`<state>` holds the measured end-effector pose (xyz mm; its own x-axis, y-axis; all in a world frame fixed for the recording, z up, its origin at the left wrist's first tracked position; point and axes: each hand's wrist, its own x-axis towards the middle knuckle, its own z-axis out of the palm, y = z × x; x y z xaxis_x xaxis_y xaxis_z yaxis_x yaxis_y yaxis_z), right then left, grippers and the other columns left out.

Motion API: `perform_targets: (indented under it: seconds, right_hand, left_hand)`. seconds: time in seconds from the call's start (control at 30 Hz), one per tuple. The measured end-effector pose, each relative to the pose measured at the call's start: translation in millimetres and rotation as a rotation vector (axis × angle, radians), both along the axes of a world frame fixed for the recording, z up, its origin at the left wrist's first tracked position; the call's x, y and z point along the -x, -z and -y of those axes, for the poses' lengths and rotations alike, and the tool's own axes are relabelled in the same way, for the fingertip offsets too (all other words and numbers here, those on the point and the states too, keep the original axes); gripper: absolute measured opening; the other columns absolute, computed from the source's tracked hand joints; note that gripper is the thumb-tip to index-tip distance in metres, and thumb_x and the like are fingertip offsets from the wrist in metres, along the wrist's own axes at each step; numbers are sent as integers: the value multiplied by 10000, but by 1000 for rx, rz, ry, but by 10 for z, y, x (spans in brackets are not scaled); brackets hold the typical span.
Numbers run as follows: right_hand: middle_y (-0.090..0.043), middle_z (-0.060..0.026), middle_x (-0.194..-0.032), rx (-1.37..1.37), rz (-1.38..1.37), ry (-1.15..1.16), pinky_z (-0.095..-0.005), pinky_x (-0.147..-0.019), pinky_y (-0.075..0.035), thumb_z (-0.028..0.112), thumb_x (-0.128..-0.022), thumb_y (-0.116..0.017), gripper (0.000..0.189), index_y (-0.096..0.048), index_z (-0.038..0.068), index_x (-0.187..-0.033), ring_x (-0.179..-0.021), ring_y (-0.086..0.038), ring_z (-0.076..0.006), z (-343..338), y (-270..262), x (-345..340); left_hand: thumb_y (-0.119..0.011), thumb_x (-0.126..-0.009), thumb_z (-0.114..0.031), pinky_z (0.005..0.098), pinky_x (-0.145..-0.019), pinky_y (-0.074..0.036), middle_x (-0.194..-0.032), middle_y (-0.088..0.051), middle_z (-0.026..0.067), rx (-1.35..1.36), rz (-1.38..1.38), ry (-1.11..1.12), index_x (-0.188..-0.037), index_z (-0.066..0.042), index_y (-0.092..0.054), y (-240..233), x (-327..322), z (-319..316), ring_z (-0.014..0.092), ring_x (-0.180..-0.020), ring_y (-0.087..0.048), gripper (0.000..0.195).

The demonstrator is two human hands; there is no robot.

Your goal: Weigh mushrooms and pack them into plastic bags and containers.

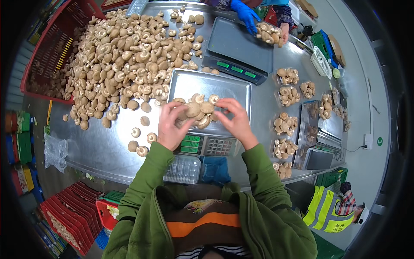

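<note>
A heap of shiitake mushrooms sits on the steel pan of a digital scale; any container under the heap is mostly hidden. My left hand curves around the heap's left side, its index finger and thumb against the caps. Whether it grips one is unclear. At the right side, fingertips of my right hand touch an upturned mushroom, with the thumb apart near a lower cap. Below the pan are the scale's lit green display and keypad.
A large mushroom pile spills from a red crate. Empty clear trays lie near me. Filled packs line the right, beside a wrapping machine. Across a second scale, a co-worker's blue-gloved hand holds a pack.
</note>
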<state>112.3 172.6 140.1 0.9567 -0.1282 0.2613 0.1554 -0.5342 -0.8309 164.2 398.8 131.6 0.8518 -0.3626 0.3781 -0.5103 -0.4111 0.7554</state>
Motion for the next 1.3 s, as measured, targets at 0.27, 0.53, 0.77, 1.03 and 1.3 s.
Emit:
perform_targets:
  seconds: [0.27, 0.53, 0.77, 1.03, 1.3]
  right_hand:
    - [-682, -7, -936, -432, -332, 443, -223, -687, -483, 167, -898, -654, 181, -678, 58, -1040, -797, -610, -85, 469, 290, 320]
    - [-669, -5, -977, -781, -461, 603, -210, -694, -476, 252, -911, -647, 279, -623, 77, -1128, -845, -602, -77, 328, 292, 342]
    - [-631, -18, -1060, -609, -551, 533, -242, -769, -475, 378, -899, -652, 414, -581, 83, -1180, -953, -569, -114, 94, 378, -80]
    - [-607, -9, -1072, -581, -639, 506, -235, -758, -462, 469, -910, -606, 486, -562, 86, -1206, -924, -555, -108, 69, 498, -168]
    - [-646, -44, -1044, -590, -532, 492, -267, -781, -474, 310, -895, -639, 377, -602, 42, -1158, -910, -573, -124, 51, 594, -189]
  left_hand:
    - [-684, -831, -84, 296, -827, -479, -1176, -513, 81, 319, -504, -350, -1289, -23, -486, 432, -130, -850, 159, -1014, -503, 503]
    - [-785, -780, -225, 332, -837, -497, -1207, -490, 141, 191, -583, -207, -1342, -11, -418, 446, -127, -781, 196, -1044, -523, 705]
    - [-888, -600, -279, 418, -1003, -399, -1249, -463, 210, -194, -212, 73, -1401, -23, -348, 254, -121, -404, 385, -1134, -459, 1000]
    - [-902, -556, -222, 440, -961, -381, -1160, -493, 198, -243, -145, 145, -1387, -12, -367, 254, -185, -204, 364, -1077, -448, 1011]
    - [-896, -549, -194, 451, -1018, -385, -1244, -434, 227, -276, -197, 255, -1447, -84, -283, 274, -303, -53, 408, -1186, -425, 1093]
